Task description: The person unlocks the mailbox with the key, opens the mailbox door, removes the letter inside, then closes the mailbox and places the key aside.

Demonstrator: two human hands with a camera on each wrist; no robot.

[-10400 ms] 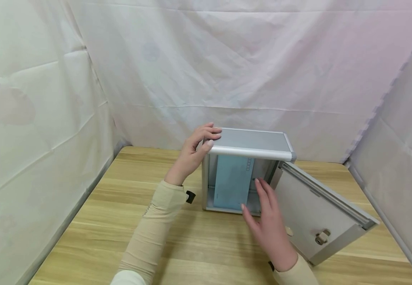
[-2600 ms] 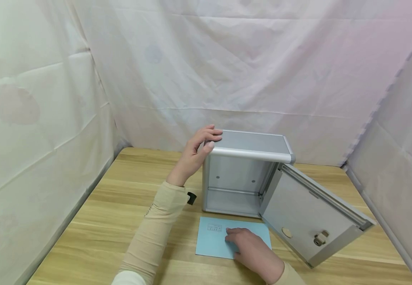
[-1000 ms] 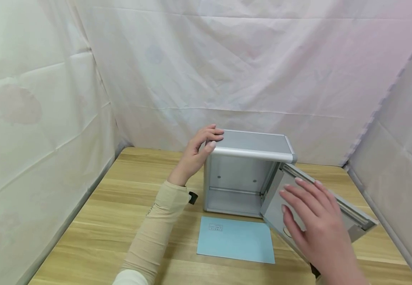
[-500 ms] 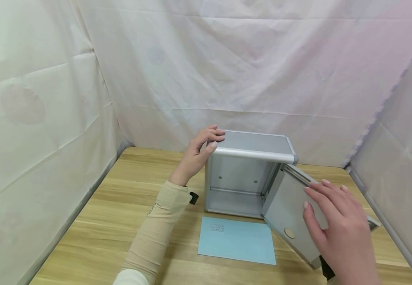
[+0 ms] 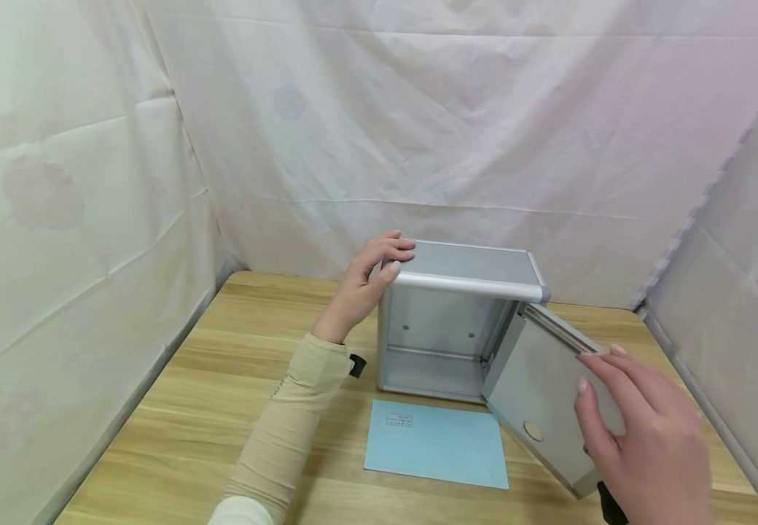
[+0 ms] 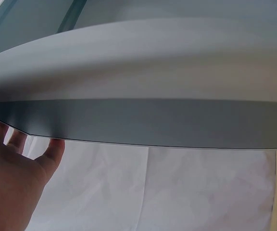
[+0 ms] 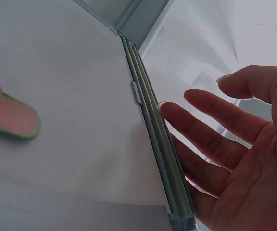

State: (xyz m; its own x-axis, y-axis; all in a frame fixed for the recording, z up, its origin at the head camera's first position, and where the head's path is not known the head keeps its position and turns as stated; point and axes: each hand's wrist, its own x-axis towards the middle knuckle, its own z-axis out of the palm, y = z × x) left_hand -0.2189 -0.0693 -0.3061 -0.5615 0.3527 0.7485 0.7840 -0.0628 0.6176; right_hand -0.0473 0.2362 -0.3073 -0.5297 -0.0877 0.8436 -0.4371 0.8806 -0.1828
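A silver-grey metal letter box (image 5: 474, 262) stands on the table, its hinged door (image 5: 539, 386) swung out to the right. My left hand (image 5: 359, 281) rests on its upper left corner, fingertips on the top panel and thumb at the front rim. The right hand (image 5: 654, 445) is at the door's free upper edge with fingers spread. In the right wrist view, the fingertips (image 7: 169, 108) lie right along the door's grooved edge strip, and a brassy lock tongue (image 7: 18, 118) sticks out from the inner face. A light blue envelope (image 5: 434, 445) lies flat before the box, printed side up.
The wood-grain table (image 5: 208, 408) has pale cloth hanging behind it and along both sides. Nothing lies inside the visible part of the box interior (image 5: 434, 335). An oval tan patch (image 5: 533, 430) sits low on the door's inner face.
The envelope, upright inside the box ten seconds ago, now lies on the table. My right hand left it and moved right to the door edge. My left hand stayed on the corner.
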